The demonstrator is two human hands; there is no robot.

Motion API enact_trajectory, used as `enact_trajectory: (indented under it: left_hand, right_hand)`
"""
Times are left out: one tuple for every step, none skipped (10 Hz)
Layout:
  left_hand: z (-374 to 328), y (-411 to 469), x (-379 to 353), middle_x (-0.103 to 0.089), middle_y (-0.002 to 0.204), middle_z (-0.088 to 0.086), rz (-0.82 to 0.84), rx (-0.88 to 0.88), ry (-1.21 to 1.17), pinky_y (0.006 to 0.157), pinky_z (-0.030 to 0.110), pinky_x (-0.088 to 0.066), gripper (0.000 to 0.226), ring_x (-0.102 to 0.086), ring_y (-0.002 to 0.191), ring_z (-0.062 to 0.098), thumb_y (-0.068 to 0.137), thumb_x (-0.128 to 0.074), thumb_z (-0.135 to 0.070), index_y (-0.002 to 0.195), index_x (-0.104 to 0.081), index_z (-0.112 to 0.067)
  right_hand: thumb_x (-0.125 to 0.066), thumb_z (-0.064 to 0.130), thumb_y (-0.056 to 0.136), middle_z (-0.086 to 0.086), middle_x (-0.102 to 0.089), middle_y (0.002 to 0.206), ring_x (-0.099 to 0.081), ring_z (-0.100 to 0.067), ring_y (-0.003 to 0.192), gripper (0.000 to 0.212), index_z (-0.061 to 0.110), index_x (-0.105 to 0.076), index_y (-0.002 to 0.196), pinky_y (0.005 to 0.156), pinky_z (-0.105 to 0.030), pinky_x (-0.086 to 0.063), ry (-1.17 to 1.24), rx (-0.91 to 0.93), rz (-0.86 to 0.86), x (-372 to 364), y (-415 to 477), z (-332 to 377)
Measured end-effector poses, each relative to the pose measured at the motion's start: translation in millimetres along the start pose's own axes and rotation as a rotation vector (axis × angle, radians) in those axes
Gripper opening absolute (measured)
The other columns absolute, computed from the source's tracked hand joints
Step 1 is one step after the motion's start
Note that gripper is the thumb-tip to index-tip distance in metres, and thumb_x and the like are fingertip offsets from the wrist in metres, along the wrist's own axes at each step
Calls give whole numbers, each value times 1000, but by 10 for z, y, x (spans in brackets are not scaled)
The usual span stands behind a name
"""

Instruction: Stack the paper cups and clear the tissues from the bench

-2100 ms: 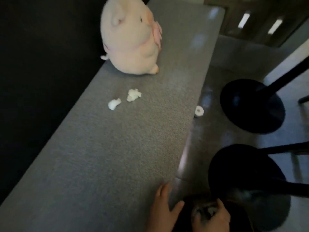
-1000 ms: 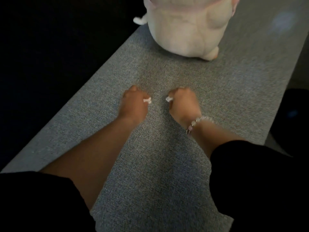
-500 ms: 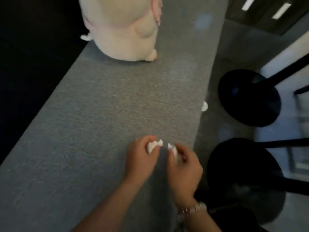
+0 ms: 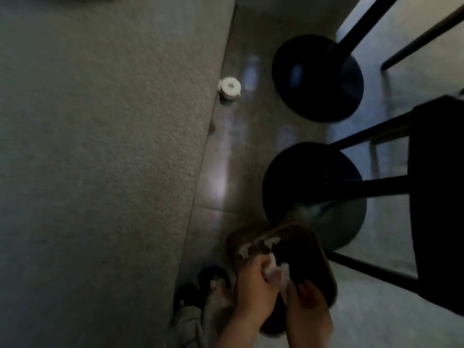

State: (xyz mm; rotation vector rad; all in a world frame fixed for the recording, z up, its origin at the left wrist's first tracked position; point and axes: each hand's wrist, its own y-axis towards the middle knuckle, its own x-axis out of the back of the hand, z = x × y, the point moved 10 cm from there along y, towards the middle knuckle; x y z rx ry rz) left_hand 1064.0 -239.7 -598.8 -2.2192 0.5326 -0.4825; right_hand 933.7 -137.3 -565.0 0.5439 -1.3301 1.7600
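Note:
My left hand (image 4: 253, 285) is closed on a crumpled white tissue (image 4: 271, 268) over the dark bin (image 4: 324, 270), which stands on the floor beside the grey bench (image 4: 100, 159). My right hand (image 4: 307, 307) is right next to it above the bin, pinching a second white tissue scrap (image 4: 285, 275) that is blurred. More white tissue bits (image 4: 272, 241) lie inside the bin near its far rim. A white cup-like round object (image 4: 229, 87) sits on the floor against the bench edge. No tissue shows on the bench top.
Two round black table bases (image 4: 317, 76) (image 4: 313, 197) stand on the glossy floor to the right. A black chair (image 4: 437, 197) with thin legs is at the far right. My feet in dark slippers (image 4: 213, 280) are by the bench, left of the bin.
Both hands picked the two tissues off the bench, carried them right and down over the bench edge, and now hold them over the bin. The view has swung down and the plush pig is out of sight.

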Motion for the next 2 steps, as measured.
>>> enact_trajectory:
  left_hand:
    - [287,-49,-251,-55,134,4,73,73,73,103,26,-40,38,-52,124,19,91,-55,-28,128,-52,-23]
    - [584,-256,-199,-57,131,2,159,91,188,102,25,-41,30,-53,123,20,73,-44,-60,103,-49,-60]
  right_hand:
    - [-64,21,84,-15,-61,124,-56,-33,114,47,8,-51,127,97,-36,-39,-81,-51,-6,70,150,-78]
    - [-66,9,80,-27,-64,111,-60,-41,102,39,-5,-56,115,93,-43,-41,-15,-66,-66,267,-46,-161]
